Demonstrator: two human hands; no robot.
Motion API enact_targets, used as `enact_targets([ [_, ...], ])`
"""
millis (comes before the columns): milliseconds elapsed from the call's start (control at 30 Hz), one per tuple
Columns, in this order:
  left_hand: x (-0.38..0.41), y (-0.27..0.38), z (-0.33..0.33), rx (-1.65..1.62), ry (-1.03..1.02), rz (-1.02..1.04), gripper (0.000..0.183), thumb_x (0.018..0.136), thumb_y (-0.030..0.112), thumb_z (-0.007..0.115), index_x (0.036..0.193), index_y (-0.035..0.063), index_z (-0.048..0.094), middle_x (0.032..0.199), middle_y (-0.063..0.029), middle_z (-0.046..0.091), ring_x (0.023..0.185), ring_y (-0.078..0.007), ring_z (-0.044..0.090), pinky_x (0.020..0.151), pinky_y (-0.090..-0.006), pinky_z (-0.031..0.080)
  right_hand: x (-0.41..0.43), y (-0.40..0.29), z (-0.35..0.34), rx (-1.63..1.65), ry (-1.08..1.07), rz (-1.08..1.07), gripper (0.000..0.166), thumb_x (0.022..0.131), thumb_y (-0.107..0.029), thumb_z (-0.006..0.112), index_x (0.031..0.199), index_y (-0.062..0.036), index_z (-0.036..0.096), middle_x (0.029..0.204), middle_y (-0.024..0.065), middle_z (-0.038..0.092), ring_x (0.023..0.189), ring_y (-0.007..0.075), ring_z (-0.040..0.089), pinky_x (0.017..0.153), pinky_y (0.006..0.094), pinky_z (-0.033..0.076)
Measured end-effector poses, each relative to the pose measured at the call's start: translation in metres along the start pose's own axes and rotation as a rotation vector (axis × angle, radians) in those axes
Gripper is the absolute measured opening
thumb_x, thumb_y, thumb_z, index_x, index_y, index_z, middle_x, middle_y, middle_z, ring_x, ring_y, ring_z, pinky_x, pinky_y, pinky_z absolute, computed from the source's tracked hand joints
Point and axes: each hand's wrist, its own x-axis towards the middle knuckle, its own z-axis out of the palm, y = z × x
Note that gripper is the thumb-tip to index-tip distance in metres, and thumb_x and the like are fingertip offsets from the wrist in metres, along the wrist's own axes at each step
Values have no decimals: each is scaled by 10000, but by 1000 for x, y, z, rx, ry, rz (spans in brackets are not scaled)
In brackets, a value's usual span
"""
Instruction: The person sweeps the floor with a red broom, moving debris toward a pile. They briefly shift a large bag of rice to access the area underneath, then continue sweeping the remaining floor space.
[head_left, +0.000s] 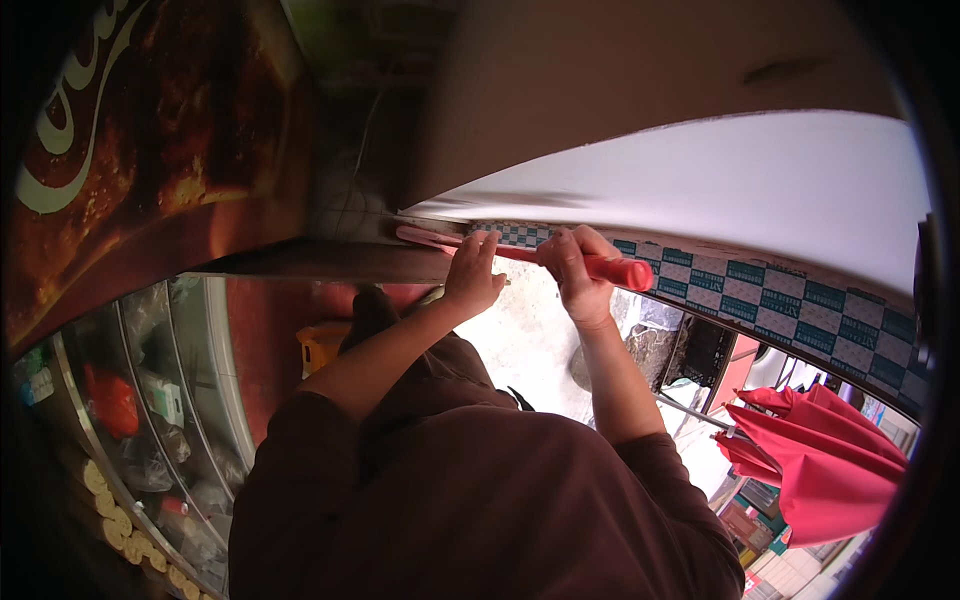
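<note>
My right hand (577, 270) is closed around a long red tool (517, 253) near its thick, rounded end. The tool slants up to the left, and its paler, narrow far end lies in front of a dark gap beside the wall; its kind cannot be told. My left hand (472, 277) is at the tool's middle, fingertips over the shaft and thumb held apart, not wrapped around it. Whether these fingers touch the shaft is unclear. Just beyond both hands runs a green-and-white checked strip (705, 281) along the foot of a white surface.
At the left stand a large printed panel (150, 142) and a glass-fronted case (157, 405) with bagged goods. A yellow container (322, 346) is near my legs. A folded red umbrella (832, 465) and a dark crate (701, 352) are at the right.
</note>
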Motion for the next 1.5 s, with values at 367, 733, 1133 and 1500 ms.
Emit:
enact_targets([
  [367, -8, -14, 104, -257, -361, -359, 222, 839, 267, 599, 936, 99, 491, 954, -105, 613, 979, -272, 571, 974, -529, 274, -37, 49, -6, -356, 96, -33, 299, 908, -91, 546, 626, -38, 464, 568, 20, 522, 509, 72, 451, 480, 230, 380],
  [733, -27, 83, 74, -502, -332, -257, 112, 825, 154, 570, 824, 45, 545, 799, -155, 623, 844, -341, 600, 677, -412, 459, -67, -38, -22, -205, 211, 59, 212, 887, -109, 618, 708, -39, 526, 638, 14, 560, 599, 73, 487, 569, 217, 402],
  [1133, -38, 52, 92, -351, -223, -84, 63, 723, -14, 519, 751, 43, 512, 801, -138, 559, 837, -353, 554, 700, -434, 444, -99, -18, -29, -187, 271, 66, 382, 974, -206, 472, 661, 10, 509, 580, 44, 505, 538, 105, 435, 525, 251, 370],
  [1500, -67, -26, 165, -634, -408, -246, 170, 857, 67, 479, 693, 68, 432, 710, -4, 429, 692, -104, 389, 645, -301, 376, -106, 4, -8, -489, 258, 68, 341, 917, -146, 525, 616, 12, 554, 547, 62, 533, 504, 125, 476, 490, 282, 389],
])
